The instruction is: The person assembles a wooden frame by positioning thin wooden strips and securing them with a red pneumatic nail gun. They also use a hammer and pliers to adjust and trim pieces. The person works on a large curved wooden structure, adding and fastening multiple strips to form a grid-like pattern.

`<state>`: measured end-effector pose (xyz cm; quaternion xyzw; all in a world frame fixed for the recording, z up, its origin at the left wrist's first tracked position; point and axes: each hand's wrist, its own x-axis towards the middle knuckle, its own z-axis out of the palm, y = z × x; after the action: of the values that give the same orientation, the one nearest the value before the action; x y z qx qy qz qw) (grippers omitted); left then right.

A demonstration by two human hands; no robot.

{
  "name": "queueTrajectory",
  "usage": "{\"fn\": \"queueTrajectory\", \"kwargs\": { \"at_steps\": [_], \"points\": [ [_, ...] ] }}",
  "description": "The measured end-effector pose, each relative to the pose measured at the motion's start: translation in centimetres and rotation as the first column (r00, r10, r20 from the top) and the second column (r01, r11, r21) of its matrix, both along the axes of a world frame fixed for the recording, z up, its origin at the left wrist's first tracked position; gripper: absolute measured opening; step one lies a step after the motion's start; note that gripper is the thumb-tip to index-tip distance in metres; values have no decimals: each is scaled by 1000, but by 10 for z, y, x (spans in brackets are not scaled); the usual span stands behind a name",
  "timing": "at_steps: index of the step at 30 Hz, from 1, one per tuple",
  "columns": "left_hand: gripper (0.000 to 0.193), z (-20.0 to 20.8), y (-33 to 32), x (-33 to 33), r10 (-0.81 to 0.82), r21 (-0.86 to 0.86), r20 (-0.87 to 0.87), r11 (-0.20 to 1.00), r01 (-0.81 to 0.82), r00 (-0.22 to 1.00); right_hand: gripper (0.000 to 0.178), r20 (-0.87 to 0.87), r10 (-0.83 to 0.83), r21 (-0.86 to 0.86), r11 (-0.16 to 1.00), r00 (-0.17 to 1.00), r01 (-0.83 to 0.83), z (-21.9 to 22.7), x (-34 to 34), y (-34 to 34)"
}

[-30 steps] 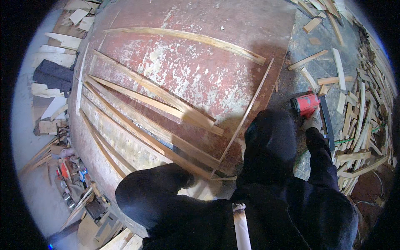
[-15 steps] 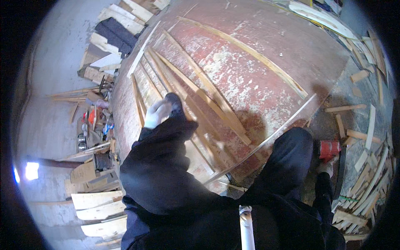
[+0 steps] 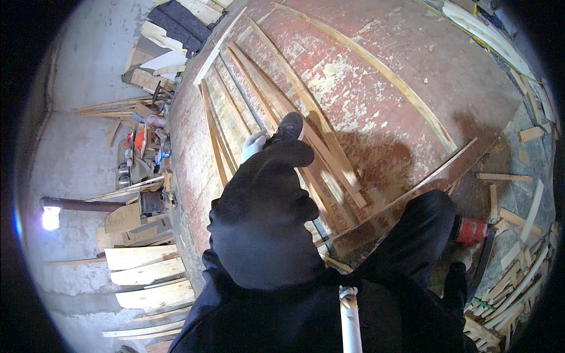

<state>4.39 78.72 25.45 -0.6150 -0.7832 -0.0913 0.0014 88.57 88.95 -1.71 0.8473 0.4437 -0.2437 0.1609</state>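
Observation:
My left hand (image 3: pixel 253 145), in a white glove, is low over the wooden strips beside my dark boot (image 3: pixel 290 126). Its fingers look curled; what they hold, if anything, is hidden by the sleeve and boot. A thin grey strip (image 3: pixel 241 88) runs up to the boot, close to this hand. Long pale wooden strips (image 3: pixel 306 97) lie side by side on the red worn board (image 3: pixel 376 112), my boot over some of them. At the right, beyond my knee, my right hand (image 3: pixel 464 255) is closed on a red tool (image 3: pixel 472 232) with a long dark bar.
A long curved strip (image 3: pixel 406 94) lies apart at the board's far side. Wood offcuts (image 3: pixel 518 217) and bent slats (image 3: pixel 532 276) litter the floor at right. Pale planks (image 3: pixel 147 273), a cardboard piece (image 3: pixel 122 217) and mixed clutter (image 3: pixel 138 144) line the wall side at left.
My left hand has moved down and right in the picture, staying beside the boot. The whole view has shifted, with the board and strips now further right. The red tool stays at my right.

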Motion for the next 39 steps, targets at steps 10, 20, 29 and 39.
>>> {"fn": "queueTrajectory", "kwargs": {
  "at_steps": [10,20,29,39],
  "points": [
    [36,40,2,38,398,43,519,872,-488,757,91,-169,200,-127,967,965,-223,19,7,2],
    [37,79,-178,134,534,-144,584,809,-570,611,99,-148,67,87,995,987,-55,47,-7,-6],
    [39,36,-236,181,654,-462,490,756,-464,577,101,-152,82,120,991,985,-64,51,-3,-13],
    [40,26,-101,185,475,-492,520,846,-206,710,102,-230,-30,162,984,973,69,29,9,-11]
  ]
}}
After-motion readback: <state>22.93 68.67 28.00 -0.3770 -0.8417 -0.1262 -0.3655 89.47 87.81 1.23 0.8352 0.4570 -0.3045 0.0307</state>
